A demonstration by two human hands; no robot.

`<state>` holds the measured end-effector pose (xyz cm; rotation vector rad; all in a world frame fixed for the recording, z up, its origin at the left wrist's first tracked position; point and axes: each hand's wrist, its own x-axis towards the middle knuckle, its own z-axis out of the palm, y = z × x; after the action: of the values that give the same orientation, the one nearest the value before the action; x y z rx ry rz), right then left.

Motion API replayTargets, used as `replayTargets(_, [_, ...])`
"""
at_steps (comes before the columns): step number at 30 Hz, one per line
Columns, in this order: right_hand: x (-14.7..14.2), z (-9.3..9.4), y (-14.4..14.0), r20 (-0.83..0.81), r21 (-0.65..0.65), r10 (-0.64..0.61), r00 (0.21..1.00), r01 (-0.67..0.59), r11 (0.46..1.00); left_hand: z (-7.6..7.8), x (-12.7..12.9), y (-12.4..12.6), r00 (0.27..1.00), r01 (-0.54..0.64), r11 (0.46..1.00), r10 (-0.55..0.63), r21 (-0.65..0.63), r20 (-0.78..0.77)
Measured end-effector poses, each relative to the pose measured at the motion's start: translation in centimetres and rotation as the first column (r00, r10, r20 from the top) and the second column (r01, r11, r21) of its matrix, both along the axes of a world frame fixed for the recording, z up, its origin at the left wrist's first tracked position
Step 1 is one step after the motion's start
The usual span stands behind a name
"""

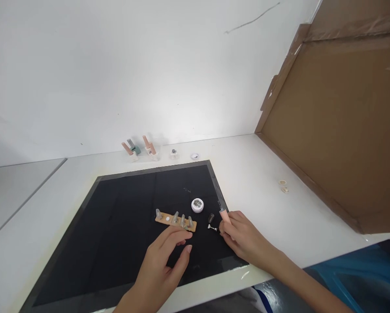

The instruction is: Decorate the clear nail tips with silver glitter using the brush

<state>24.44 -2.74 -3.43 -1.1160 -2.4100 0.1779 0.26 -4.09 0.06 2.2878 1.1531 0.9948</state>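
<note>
My right hand (242, 232) grips a nail polish brush (224, 214) by its peach cap, bristle end pointing up and away. My left hand (165, 263) is open, thumb and fingers apart, just in front of a tan strip (163, 218) on the black mat. Several greyish nail tips stand upright on that strip, beside a white dot; my fingertips overlap its near edge, and contact is unclear. Beyond the hands sits a small round white pot (197, 205) with silvery bits. Between it and my right hand lie a dark nail-shaped piece (211, 218) and a small white stand (212, 227).
The black mat (116, 243) lies taped on the white table. Along the wall stand several polish bottles (149, 145), a small clear jar (173, 153) and a round white dish (195, 156). Two small cream pieces (283, 187) lie near the cardboard panel (332, 130) at right.
</note>
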Motion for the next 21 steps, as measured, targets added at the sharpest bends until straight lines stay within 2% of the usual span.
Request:
replayTargets(3, [-0.1, -0.1, -0.1, -0.095, 0.010, -0.018, 0.995, 0.019, 1.000, -0.2, 0.6, -0.4, 0.999, 0.024, 0.999, -0.023, -0.037, 0.026])
replayTargets(6, [-0.3, -0.1, -0.2, -0.170, -0.008, 0.013, 0.985, -0.015, 1.000, -0.6, 1.5, -0.8, 0.997, 0.069, 0.993, -0.064, -0.096, 0.053])
replayTargets(13, [0.1, -0.6, -0.6, -0.131, 0.009, 0.058, 0.990, -0.058, 0.998, -1.3, 3.5, -1.3, 0.997, 0.072, 0.956, -0.075, -0.283, 0.000])
replayTargets(17, [0.6, -0.8, -1.0, -0.147, -0.014, 0.044, 0.988, -0.047, 0.999, -1.6, 4.2, -1.3, 0.997, 0.064, 0.949, -0.072, -0.309, -0.017])
replayTargets(21, [1.2, -0.9, -1.5, -0.124, -0.039, 0.054, 0.991, -0.060, 0.997, -2.4, 4.9, -1.5, 0.997, 0.057, 0.958, -0.070, -0.280, -0.037])
